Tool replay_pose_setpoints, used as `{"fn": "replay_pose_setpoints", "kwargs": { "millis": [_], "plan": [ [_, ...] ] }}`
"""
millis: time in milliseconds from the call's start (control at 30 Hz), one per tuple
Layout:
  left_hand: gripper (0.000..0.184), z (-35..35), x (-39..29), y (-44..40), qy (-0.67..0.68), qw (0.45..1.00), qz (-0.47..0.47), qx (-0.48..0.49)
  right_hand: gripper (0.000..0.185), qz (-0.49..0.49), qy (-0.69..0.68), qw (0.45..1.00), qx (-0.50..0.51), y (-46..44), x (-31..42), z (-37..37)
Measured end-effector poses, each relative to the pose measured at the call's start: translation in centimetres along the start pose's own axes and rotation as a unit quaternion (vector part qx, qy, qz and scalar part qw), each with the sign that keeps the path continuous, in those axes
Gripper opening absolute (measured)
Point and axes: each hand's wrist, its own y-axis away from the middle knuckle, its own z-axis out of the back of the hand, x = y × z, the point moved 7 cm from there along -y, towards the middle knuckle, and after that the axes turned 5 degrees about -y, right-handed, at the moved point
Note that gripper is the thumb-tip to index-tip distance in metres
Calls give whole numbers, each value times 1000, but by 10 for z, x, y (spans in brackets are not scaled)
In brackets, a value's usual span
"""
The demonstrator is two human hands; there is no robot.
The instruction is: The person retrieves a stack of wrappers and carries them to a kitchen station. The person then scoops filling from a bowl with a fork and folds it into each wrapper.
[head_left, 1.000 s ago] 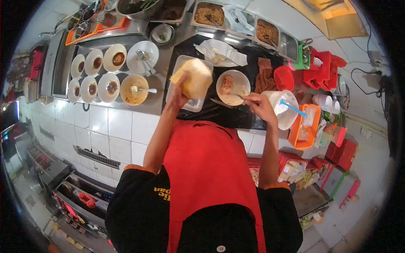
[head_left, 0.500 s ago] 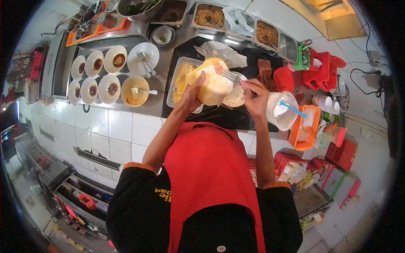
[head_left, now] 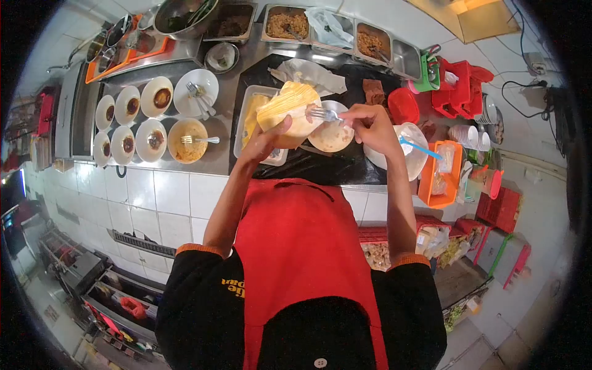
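My left hand (head_left: 266, 137) is closed around a stack of thin yellow dough wrappers (head_left: 295, 102), held tilted above the counter with the layered edges showing. In my right hand (head_left: 372, 126) is a metal fork (head_left: 324, 115), whose tines touch the pale face of the top wrapper, by a small smear of pinkish filling. Below the fork stands a small white bowl (head_left: 333, 140) with pinkish-brown residue inside. To the left, partly behind my left hand, a clear plastic tray (head_left: 242, 137) holds more yellow wrappers.
Several white bowls (head_left: 150, 138) with dark sauce stand at left, beside a used bowl (head_left: 187, 154) with a fork. A white tub (head_left: 414, 165) with a blue-handled utensil and an orange basket (head_left: 439, 198) are at right. Metal food pans (head_left: 287, 26) line the back.
The wrapper stack has tipped so its layered edges show more. My right hand has turned, with the fork lower on the wrapper. The whole view has shifted slightly.
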Motion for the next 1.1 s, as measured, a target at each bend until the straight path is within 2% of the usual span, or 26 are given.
{"fn": "replay_pose_setpoints", "kwargs": {
  "millis": [100, 233, 300, 333, 400, 533, 633, 700, 833, 900, 1033, 1100],
  "plan": [
    [67, -1, 3, 2, 59, 998, 17, -13, 45, -53, -36, 998, -12, 4, -9, -4],
    [65, -1, 19, -6, 141, 990, 4, -30, 42, -14, -2, 1000, -13, 7, -4, -7],
    [64, -3, 21, -5, 176, 984, 20, -27, 38, -126, -45, 991, -8, 14, -18, -5],
    [63, -6, 23, -4, 211, 976, 37, -23, 38, -127, -46, 991, -10, 17, -16, -2],
    [63, -3, 22, -6, 208, 977, 44, -20, 34, -60, 2, 998, 9, 17, 4, 0],
    [62, -9, 17, -6, 164, 986, 37, -10, 32, -67, -35, 997, -10, 13, 24, 2],
    [63, -10, 24, -5, 152, 987, 58, -10, 31, -53, 20, 998, -3, 1, 19, 7],
    [63, -11, 26, -7, 159, 986, 56, 14, 29, -134, -10, 991, 27, -3, -7, 7],
    [65, -9, 28, -7, 143, 988, 47, 26, 33, -137, -8, 990, 44, -8, -20, 7],
    [61, -10, 26, -7, 150, 988, 39, 18, 32, -96, 5, 995, 35, -10, -16, 4],
    [58, -3, 27, -10, 138, 990, 21, 0, 36, -89, -1, 996, 7, -3, -22, -7],
    [59, 2, 34, -11, 146, 989, 23, -14, 42, 37, 64, 997, -17, 0, -5, -13]
  ]
}}
